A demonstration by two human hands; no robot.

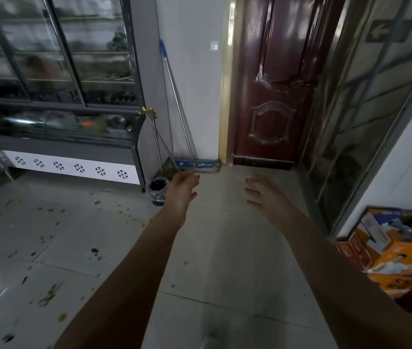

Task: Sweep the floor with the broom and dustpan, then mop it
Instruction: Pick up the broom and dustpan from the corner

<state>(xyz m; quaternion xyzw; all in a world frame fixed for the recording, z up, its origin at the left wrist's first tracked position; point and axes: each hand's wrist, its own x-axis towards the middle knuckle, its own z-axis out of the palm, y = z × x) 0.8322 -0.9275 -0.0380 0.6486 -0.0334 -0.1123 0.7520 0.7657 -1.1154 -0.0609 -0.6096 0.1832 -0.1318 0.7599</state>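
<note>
both my arms stretched forward over tiled floor [225, 248], left hand [183, 188] fingers loosely curled, holding nothing, right hand [265, 192] fingers relaxed, slightly spread, mop [194, 165] against wall ahead

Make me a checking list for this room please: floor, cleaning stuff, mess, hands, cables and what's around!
Surface: pale glossy tiled floor, dotted with dark and yellowish leaf-like scraps on the left side.
Job's things: flat mop with blue head and metal pole leans on the white wall; thin metal poles with yellow tips stand beside it, and what they are is unclear.
Clutter: small black bin with clear liner; orange cardboard boxes at right.
Hands: left hand and right hand are open, holding nothing.
Cables: nothing seen.
Surroundings: glass-fronted display cabinet; dark red panelled door.
</note>
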